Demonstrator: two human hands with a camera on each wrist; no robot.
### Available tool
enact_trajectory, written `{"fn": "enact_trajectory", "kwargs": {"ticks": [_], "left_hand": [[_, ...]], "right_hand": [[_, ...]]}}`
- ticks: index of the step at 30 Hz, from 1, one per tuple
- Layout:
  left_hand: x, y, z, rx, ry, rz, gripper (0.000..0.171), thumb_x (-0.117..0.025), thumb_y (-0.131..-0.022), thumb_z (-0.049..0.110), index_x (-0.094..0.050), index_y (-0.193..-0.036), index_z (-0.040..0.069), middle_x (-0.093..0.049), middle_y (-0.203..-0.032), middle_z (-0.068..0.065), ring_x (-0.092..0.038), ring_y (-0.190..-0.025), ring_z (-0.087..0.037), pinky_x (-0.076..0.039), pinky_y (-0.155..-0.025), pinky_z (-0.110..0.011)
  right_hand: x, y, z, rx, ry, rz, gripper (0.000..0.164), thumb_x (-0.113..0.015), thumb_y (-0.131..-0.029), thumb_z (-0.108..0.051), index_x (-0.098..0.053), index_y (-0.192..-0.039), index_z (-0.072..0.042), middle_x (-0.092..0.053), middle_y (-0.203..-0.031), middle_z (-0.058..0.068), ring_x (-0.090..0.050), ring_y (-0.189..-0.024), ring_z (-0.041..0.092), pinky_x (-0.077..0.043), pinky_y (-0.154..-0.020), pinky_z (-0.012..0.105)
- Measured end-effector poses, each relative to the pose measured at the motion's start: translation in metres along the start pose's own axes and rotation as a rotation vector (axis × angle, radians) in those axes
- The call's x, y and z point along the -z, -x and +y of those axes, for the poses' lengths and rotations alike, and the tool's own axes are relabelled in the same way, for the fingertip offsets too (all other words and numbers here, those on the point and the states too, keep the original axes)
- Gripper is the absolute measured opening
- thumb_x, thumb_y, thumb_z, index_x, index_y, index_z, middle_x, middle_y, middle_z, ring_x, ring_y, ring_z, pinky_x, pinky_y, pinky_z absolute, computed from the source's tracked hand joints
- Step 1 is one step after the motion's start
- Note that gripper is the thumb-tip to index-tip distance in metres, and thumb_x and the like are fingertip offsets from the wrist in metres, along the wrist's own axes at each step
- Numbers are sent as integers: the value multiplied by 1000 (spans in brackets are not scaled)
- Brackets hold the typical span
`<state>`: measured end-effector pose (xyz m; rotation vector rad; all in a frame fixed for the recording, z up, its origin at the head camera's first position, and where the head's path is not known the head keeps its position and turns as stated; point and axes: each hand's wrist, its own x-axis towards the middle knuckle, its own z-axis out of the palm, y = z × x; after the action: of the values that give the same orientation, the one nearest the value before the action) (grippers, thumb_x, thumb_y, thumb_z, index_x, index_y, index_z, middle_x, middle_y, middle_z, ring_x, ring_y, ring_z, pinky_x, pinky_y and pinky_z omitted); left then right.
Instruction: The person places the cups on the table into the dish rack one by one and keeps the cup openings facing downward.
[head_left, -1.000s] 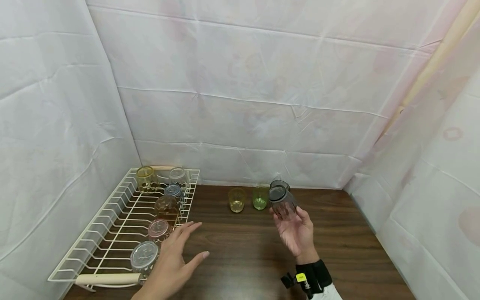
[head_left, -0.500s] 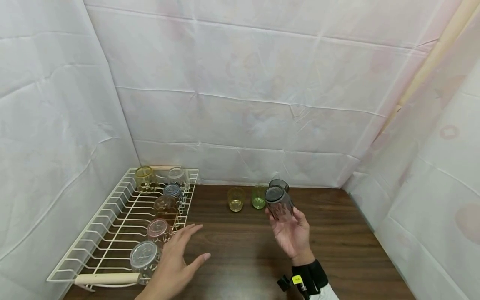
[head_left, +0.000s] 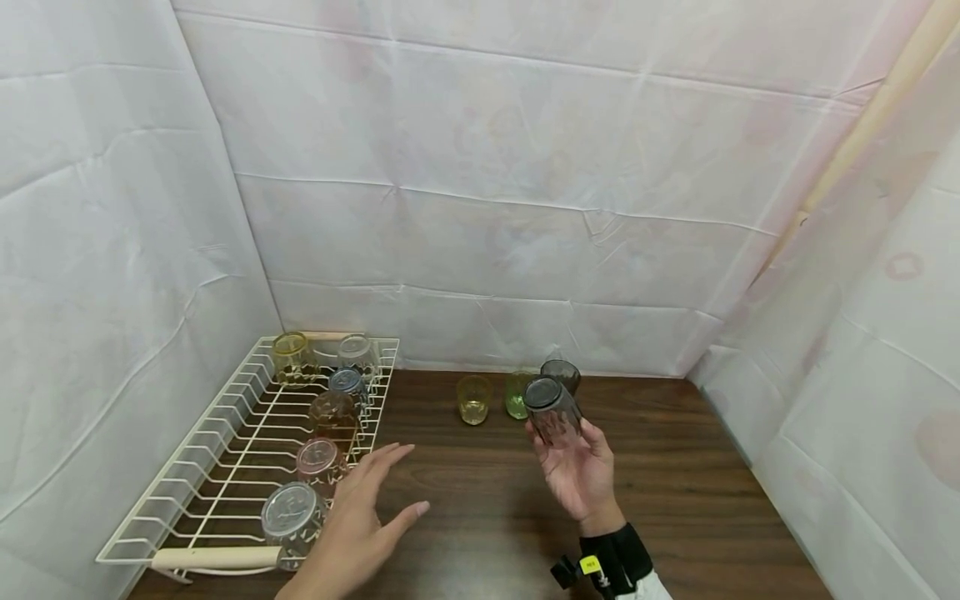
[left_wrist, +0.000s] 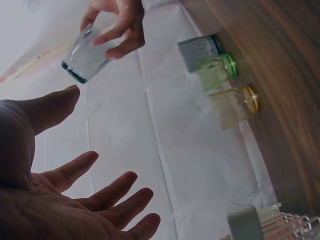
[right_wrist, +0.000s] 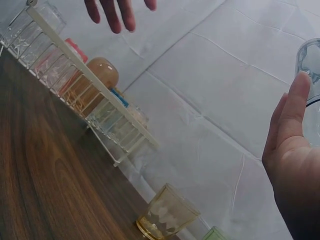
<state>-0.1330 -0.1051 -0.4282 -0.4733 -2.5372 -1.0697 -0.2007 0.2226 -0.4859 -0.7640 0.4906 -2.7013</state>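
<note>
In the head view, a dark wood-grain worktop (head_left: pixel 697 492) fills a corner hung with creased white cloth (head_left: pixel 480 167) on three sides; a pale pole (head_left: pixel 847 148) slants down the right-hand corner. The right hand (head_left: pixel 581 483) is above the worktop, its grip clamped round a grey glass (head_left: pixel 555 414), which is tilted and base up. Near it, by the back cloth, stand a yellow glass (head_left: pixel 474 402), a green glass (head_left: pixel 516 398) and a second grey glass (head_left: pixel 564 377). On the left, a white wire rack (head_left: pixel 217 557) carries six more glasses (head_left: pixel 291 518), clear, pink, brown, blue and yellow. The left hand (head_left: pixel 352 525) is beside the rack, grip apart, thumb away from the fingers.

In the left wrist view, the left palm and spread fingers take up the lower left. The held glass hangs in the right fingers, off the worktop; the three standing glasses sit upright in a row.

In the right wrist view, the rack stands on legs over the brown worktop against pale cloth. The held glass is cut off at the right edge.
</note>
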Motion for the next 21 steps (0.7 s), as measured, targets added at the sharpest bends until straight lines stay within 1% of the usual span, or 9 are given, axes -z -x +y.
{"fn": "enact_trajectory", "kwargs": {"ticks": [5,8,12,15,18,21], "left_hand": [[-5,-8,6,-2,26,-14,70,-91,-84,30,-62,-147,27,-64,-148,-4,-61,-136,-38,-45,-109,-71],[-9,-17,10,-5,54,-27,69,-91,-84,27,-62,-147,25,-63,-149,-4,-61,-137,-37,-45,-110,-70],[-16,-31,16,-23,93,-40,68,-90,-85,25,-62,-147,22,-64,-149,-7,-62,-136,-36,-46,-110,-69],[-21,-43,23,-29,135,-67,70,-90,-86,26,-60,-149,23,-63,-151,-7,-61,-138,-35,-47,-112,-68],[-26,-55,33,-36,190,-105,72,-89,-88,28,-56,-152,27,-60,-154,-3,-59,-143,-33,-47,-115,-66],[-31,-67,42,-52,254,-134,74,-88,-89,29,-53,-154,31,-59,-155,1,-57,-146,-30,-48,-117,-61]], "right_hand": [[-2,1,2,-3,6,34,56,-19,-116,-33,-48,-159,-13,-65,-151,10,-65,-137,28,-56,-112,29],[-4,1,4,-9,2,46,55,-20,-116,-33,-49,-159,-13,-66,-150,9,-66,-136,28,-56,-112,29],[-7,0,8,-19,1,56,53,-23,-116,-33,-51,-157,-13,-68,-147,8,-66,-135,28,-56,-113,30],[-11,-1,13,-31,14,61,53,-23,-116,-33,-49,-158,-13,-66,-147,7,-65,-135,26,-55,-114,30],[-13,-1,18,-51,31,52,54,-21,-116,-33,-45,-160,-14,-64,-150,6,-64,-136,24,-54,-114,28],[-15,-2,22,-69,40,38,54,-20,-116,-33,-45,-160,-14,-64,-150,7,-65,-136,23,-55,-113,27]]}}
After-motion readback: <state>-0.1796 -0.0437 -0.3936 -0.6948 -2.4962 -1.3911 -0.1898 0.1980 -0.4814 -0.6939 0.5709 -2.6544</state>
